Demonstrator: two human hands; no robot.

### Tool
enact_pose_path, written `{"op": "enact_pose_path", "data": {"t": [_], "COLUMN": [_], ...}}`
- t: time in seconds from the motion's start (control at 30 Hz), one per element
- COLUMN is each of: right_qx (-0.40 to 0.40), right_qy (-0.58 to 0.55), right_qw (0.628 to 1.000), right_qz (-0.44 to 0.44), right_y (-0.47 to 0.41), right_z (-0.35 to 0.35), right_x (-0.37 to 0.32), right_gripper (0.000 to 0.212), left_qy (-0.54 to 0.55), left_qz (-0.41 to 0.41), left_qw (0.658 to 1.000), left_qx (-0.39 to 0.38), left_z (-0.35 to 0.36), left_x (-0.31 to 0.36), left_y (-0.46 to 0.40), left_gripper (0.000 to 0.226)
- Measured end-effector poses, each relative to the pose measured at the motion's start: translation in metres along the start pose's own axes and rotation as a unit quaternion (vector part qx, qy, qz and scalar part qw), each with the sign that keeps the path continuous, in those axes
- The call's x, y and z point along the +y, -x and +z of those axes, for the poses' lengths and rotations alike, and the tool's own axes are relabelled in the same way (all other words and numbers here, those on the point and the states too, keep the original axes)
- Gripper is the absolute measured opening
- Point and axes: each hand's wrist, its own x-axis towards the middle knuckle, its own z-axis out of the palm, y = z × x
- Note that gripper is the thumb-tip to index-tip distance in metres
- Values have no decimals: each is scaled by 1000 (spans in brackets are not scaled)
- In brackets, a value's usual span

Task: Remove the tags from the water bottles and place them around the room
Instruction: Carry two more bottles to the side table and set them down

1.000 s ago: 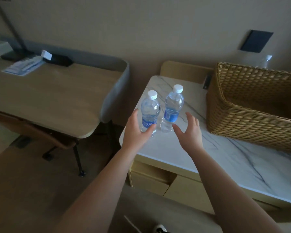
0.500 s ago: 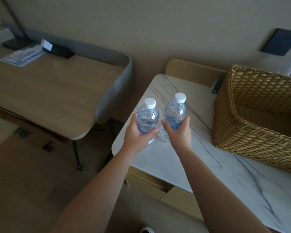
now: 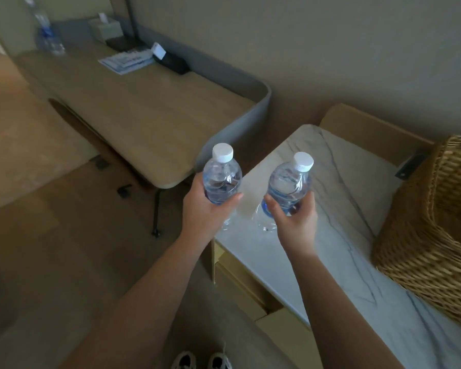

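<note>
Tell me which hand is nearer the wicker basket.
Right. The right hand holds its bottle over the marble top, beside the wicker basket; the left hand is farther left, past the counter edge.

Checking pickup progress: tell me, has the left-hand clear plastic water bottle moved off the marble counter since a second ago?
Yes. The left-hand clear plastic water bottle is lifted leftward, past the marble counter edge.

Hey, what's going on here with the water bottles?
A person is holding two capped water bottles, one in each hand. The left hand grips the left bottle and the right hand grips the right bottle, both raised above the edge of the marble-topped cabinet. A wicker basket sits on that cabinet, and a third bottle stands at the far end of the wooden desk.
</note>
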Motion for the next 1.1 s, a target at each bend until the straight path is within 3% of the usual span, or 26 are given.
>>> {"op": "enact_pose_path", "data": {"t": [0.23,0.4,0.63,0.8,1.0,1.1], "right_qx": [-170,-321,-526,-636,-724,-741], "right_qy": [-41,-85,-128,-141,-138,-146], "right_qw": [984,938,831,746,658,631], "right_qz": [-36,-95,-129,-139,-155,-174], "right_y": [23,77,201,319,471,541], "right_z": [94,186,313,399,490,524], "right_x": [-35,-71,-117,-150,-200,-230], "right_gripper": [53,70,56,49,53,53], "left_qy": [-38,-76,-108,-119,-133,-143], "left_qz": [-34,-76,-138,-189,-228,-235], "left_qw": [988,950,860,777,683,643], "left_qx": [146,294,480,588,681,715], "left_z": [-111,-209,-346,-445,-574,-632], "left_x": [-22,-38,-64,-91,-107,-105], "left_y": [22,59,146,223,303,338], "left_gripper": [65,55,55,51,47,47]}}
